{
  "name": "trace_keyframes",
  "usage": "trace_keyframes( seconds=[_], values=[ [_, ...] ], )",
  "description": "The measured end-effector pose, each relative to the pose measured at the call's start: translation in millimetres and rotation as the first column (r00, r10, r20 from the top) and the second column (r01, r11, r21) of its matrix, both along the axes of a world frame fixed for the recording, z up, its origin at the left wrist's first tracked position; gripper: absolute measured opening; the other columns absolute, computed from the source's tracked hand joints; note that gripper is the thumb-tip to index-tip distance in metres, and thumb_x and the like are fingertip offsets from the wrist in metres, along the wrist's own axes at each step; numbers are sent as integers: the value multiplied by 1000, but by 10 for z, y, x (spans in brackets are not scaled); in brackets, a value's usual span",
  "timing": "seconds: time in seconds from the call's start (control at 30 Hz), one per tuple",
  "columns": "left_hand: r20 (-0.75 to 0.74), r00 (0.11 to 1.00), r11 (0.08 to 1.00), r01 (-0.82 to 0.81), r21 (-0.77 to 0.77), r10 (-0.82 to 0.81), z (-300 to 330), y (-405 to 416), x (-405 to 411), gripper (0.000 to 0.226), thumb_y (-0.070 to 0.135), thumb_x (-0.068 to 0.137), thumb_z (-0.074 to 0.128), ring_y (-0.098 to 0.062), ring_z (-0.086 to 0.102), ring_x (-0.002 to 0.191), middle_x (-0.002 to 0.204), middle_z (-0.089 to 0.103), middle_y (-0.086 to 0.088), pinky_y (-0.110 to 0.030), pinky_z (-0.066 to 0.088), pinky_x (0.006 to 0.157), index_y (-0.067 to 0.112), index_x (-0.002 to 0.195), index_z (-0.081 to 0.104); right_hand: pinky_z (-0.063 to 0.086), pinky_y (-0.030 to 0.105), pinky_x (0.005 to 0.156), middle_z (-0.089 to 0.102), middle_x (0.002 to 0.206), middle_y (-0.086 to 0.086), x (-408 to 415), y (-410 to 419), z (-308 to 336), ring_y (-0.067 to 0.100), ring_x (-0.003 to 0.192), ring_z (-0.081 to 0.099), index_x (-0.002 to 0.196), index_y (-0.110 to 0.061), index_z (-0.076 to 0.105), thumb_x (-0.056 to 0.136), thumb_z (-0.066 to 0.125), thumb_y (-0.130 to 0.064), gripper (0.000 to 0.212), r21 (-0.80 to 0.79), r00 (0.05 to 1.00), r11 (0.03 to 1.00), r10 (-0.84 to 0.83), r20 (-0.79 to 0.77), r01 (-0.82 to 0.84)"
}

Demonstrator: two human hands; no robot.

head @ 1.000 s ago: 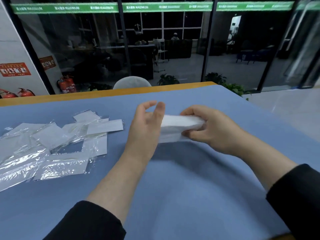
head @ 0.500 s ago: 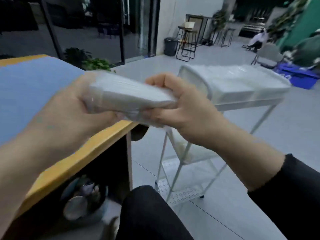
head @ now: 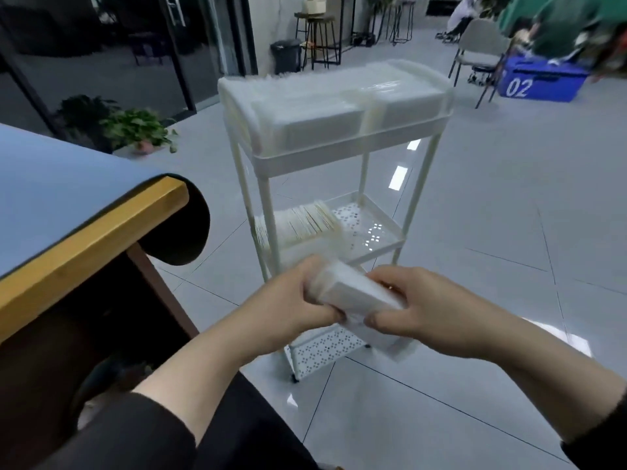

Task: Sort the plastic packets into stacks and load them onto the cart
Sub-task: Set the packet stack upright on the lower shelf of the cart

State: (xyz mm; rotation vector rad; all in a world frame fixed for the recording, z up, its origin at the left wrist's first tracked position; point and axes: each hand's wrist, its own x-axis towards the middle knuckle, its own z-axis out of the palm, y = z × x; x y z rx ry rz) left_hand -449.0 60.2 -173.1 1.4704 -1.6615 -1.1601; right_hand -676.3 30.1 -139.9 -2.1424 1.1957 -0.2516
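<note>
Left hand (head: pixel 288 308) and right hand (head: pixel 420 310) both grasping a stack (head: pixel 356 293) of packets at lower centre, white cart (head: pixel 264 184) just behind, its top tray full, table (head: pixel 84 212) at left

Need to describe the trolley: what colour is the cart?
White, with perforated shelves; the cart shows in the head view.
</note>
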Motion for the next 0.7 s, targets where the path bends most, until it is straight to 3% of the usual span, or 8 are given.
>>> trace_keyframes(
  seconds=[0.13,0.23,0.3,0.53,0.7],
  values=[
    [140,975,983,-164,-80,174,-149,-240,-105,79,41,85,79,2,53,125,136,55,24,-29,44,107,44,150,34,46,31,61,64,79,-8,-113,-487,-250,12,71,60,95,-32,64,84,71,-35,13,-52,981,980,-190,49,193],
    [359,909,973,-158,-169,211,-230,-326,-138,62,40,99,60,-6,45,137,152,45,18,-28,38,112,39,155,33,43,33,57,64,81,-3,-83,-942,-385,18,71,60,95,-26,63,86,70,-32,14,-142,937,927,-337,94,347],
    [480,858,979,-115,-167,183,-252,-467,-188,56,35,104,51,-12,45,137,156,42,13,-26,37,108,33,156,33,42,33,57,62,82,1,22,-1267,-457,23,75,60,95,-19,61,86,68,-28,15,-182,910,892,-398,114,413],
    [567,798,979,-159,-124,202,-321,-1198,-326,47,23,104,42,-21,47,130,147,49,2,-35,43,100,23,152,41,33,29,52,57,79,3,505,-2234,-853,28,77,59,90,-8,57,85,62,-21,15,-242,889,862,-458,0,445],
    [657,718,973,-136,-189,228,-387,-1595,-357,19,15,97,44,-26,55,107,112,59,-3,-37,44,88,12,111,56,34,27,51,54,78,5,711,-2588,-1088,29,74,55,86,-7,54,86,64,-20,16,-264,894,871,-444,-60,415]
  ],
)
